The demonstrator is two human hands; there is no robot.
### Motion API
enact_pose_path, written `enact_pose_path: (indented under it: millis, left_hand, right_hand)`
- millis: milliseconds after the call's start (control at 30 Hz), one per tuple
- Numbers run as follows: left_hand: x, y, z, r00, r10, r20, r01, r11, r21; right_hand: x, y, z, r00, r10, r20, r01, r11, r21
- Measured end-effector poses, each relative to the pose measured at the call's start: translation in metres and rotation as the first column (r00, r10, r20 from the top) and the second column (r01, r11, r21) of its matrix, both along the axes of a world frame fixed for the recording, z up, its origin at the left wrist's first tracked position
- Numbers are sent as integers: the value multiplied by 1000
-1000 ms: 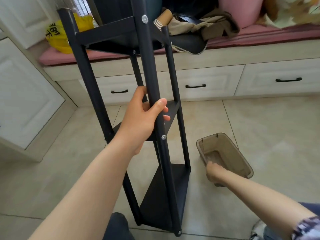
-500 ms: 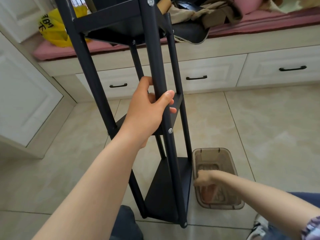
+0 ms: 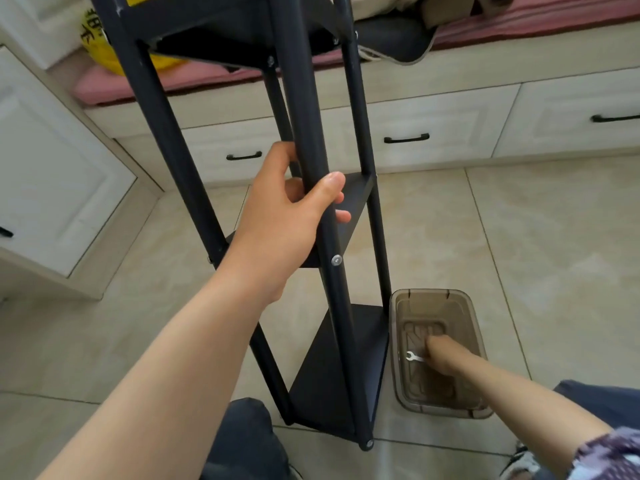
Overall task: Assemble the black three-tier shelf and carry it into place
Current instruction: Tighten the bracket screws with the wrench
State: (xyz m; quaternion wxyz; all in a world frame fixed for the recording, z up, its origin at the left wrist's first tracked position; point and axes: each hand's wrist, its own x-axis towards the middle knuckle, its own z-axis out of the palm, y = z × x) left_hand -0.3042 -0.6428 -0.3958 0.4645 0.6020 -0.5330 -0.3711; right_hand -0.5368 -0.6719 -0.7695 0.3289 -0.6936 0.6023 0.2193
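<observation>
The black three-tier shelf stands upright on the tiled floor, all three shelves fixed between its posts. My left hand grips the front post just above the middle tier, fingers wrapped round it. Low on the right, my right hand reaches into a brown see-through bin beside the shelf's foot. It pinches a small silver wrench, whose open end sticks out to the left of the fingers.
A white bench with black-handled drawers runs behind the shelf, topped by a pink cushion, a yellow bag and clothes. A white cabinet juts out at left. My knee is near the shelf's base.
The bin has been drawn in from the right until it sits against the shelf's foot. My right hand left its rim and went inside, now with the wrench. My left hand kept its grip.
</observation>
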Motion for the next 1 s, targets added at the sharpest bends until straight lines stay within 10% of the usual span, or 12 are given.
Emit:
enact_pose_path:
  millis: [1000]
  left_hand:
    - [3, -1, 2, 997, 15, -82, -13, 1000, 28]
  right_hand:
    - [20, 12, -28, 965, 255, -64, -260, 960, -98]
